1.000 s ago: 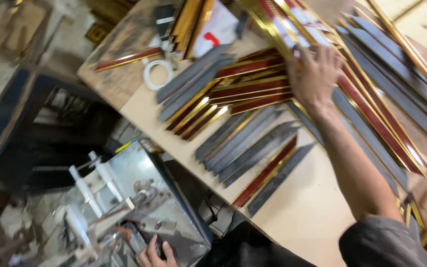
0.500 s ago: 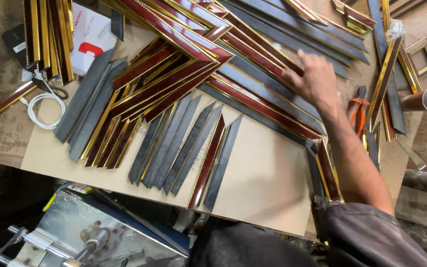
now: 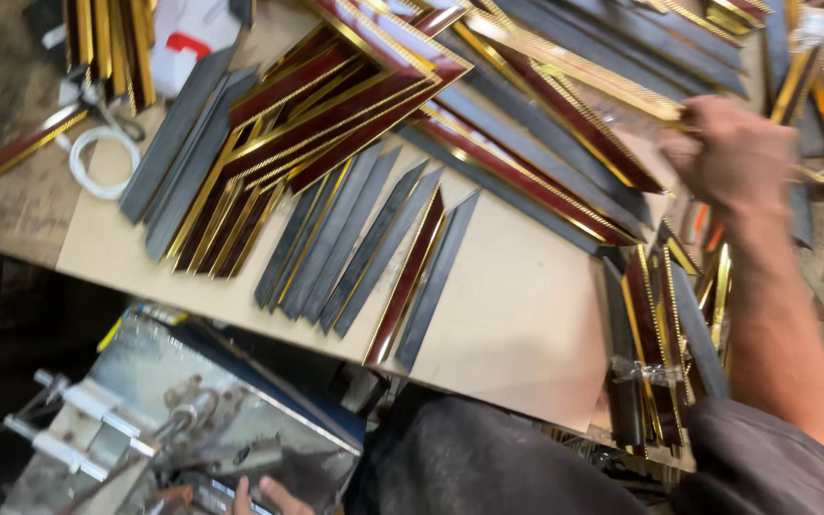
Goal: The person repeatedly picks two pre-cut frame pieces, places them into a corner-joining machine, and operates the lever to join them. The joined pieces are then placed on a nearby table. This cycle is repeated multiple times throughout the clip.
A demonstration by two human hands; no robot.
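My right hand point(image 3: 736, 153) is closed around a long gold and red frame moulding strip point(image 3: 574, 67) at the right of the board and holds it above the pile. The hand is blurred. Beneath it lie several long red and gold strips point(image 3: 526, 181) with mitred ends. Only the fingertips of my left hand point(image 3: 264, 496) show at the bottom edge, resting on a metal machine point(image 3: 164, 429). Short grey and red strips point(image 3: 374, 248) lie fanned out on the tan board point(image 3: 517, 324).
A coil of white cord point(image 3: 102, 162) and a white and red packet point(image 3: 183, 38) lie at the upper left. More gold strips point(image 3: 112, 43) stand near them. Short cut pieces point(image 3: 665, 334) pile up at the board's right edge. Dark floor lies to the left.
The view has swung left, so the board sits more centrally. My right hand has moved right and lifted a long gold and red strip. My left hand stays low by the machine.
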